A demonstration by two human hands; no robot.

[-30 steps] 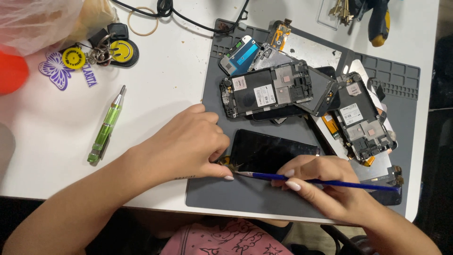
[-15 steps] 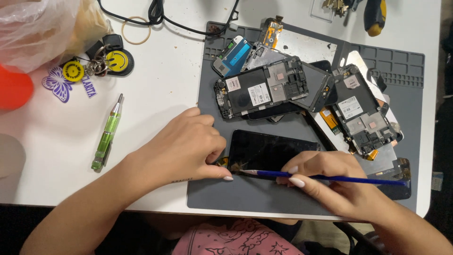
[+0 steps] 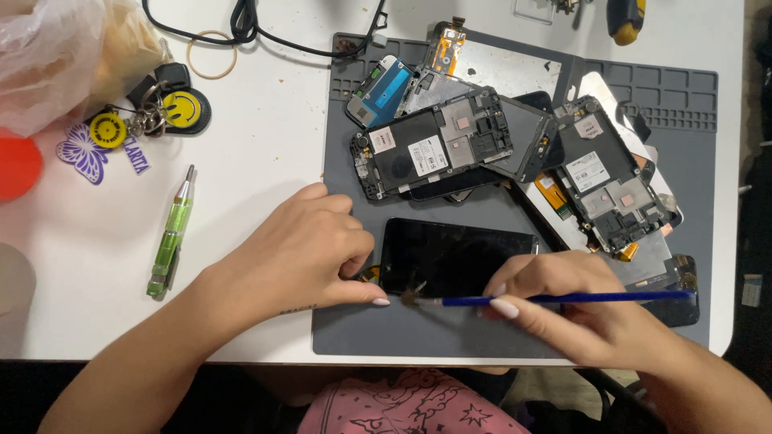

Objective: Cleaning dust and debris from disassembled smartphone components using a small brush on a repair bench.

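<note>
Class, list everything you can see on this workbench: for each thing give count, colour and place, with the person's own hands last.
Mat: one, grey, on the white table.
Black screen: one, front of mat, by both hands.
Brush: one, blue handle, bristles at the screen's near edge.
Phone frames: several, black and silver, piled at back of mat.
Screwdriver: one, green, left of mat.
Keyring charms: yellow, black and purple, far left.
Rubber band: one, tan, back.
Cable: one, black, back.
Plastic bag: one, clear, back left.
Left hand: presses the screen's left corner.
Right hand: holds the brush.
</note>
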